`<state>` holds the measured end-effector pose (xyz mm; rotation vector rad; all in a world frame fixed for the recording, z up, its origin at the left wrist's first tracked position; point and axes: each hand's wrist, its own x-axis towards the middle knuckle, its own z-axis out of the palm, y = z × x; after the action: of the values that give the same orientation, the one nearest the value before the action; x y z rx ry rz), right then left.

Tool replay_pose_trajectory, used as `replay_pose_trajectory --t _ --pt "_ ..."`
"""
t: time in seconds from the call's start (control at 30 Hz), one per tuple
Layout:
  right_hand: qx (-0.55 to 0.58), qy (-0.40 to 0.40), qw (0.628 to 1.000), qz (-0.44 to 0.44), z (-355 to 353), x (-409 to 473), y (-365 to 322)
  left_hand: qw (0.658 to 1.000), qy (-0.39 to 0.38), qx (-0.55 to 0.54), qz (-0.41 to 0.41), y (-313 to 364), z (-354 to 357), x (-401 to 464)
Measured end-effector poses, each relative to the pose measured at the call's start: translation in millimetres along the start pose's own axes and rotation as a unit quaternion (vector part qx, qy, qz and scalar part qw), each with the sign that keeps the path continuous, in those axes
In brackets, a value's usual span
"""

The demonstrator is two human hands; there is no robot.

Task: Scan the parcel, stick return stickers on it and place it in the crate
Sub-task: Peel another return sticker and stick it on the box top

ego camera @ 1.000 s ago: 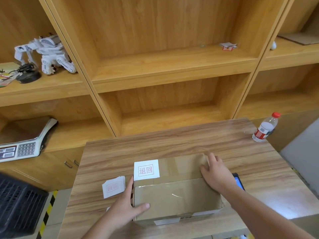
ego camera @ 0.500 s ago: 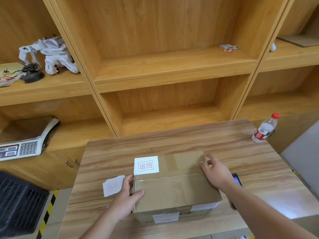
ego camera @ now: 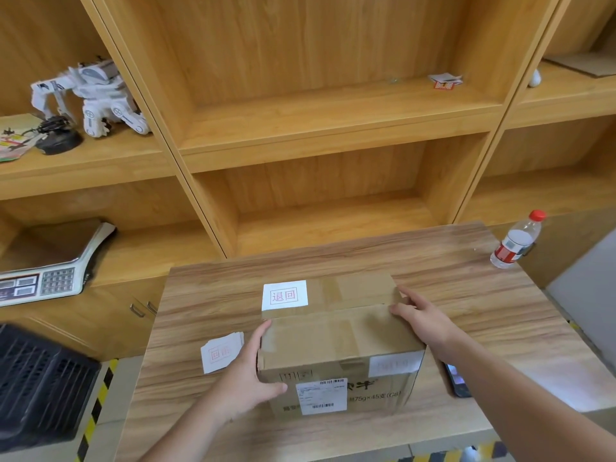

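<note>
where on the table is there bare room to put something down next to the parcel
Bare table runs behind the parcel to the far edge, and right of it toward the water bottle. The near left corner is bare too. Crowded: the sticker stack and left hand on the parcel's left, the right hand and phone on its right.

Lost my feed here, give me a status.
Both hands on the box: left hand grips its left side, right hand holds its right edge. Return sticker on top. Crate lower left, path open.
</note>
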<state>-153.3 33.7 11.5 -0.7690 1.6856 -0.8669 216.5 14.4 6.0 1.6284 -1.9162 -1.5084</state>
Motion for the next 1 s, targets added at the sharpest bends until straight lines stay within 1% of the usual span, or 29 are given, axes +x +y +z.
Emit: replay_pose_trajectory --t 0.13,0.2,0.37,0.53,0.67,0.77,0.9,1.0 --pt "0.068 -0.038 0.997 -0.017 -1.3 -1.1 -6.6 0.999 0.040 -0.034 0.002 -2.8 -5.8 7.0" --pt "0.068 -0.055 0.996 -0.032 -1.4 -3.9 -10.1 0.998 0.048 -0.043 -0.004 -2.0 -10.7 9.6" --pt "0.034 -0.085 0.994 -0.060 -5.7 -5.1 -13.8 0.990 0.091 -0.106 -0.029 8.2 -24.4 19.3" --pt "0.008 -0.040 0.999 -0.031 0.4 2.4 -5.5 0.987 0.091 -0.108 -0.082 10.3 -26.3 32.6" --pt "0.013 0.033 0.999 -0.008 15.7 9.0 -0.7 0.979 0.133 -0.105 -0.113 19.0 -14.1 42.4" --pt "-0.001 0.069 0.998 0.009 25.8 18.1 2.8 0.975 0.144 -0.090 -0.140 19.4 -9.2 54.3" --pt "0.003 0.081 0.996 0.028 32.1 33.4 3.6 0.973 0.154 -0.079 -0.152 16.7 -6.6 70.8" --pt "0.029 0.065 0.997 0.037 35.8 42.4 2.5 0.975 0.132 -0.088 -0.155 7.0 -5.3 80.9"
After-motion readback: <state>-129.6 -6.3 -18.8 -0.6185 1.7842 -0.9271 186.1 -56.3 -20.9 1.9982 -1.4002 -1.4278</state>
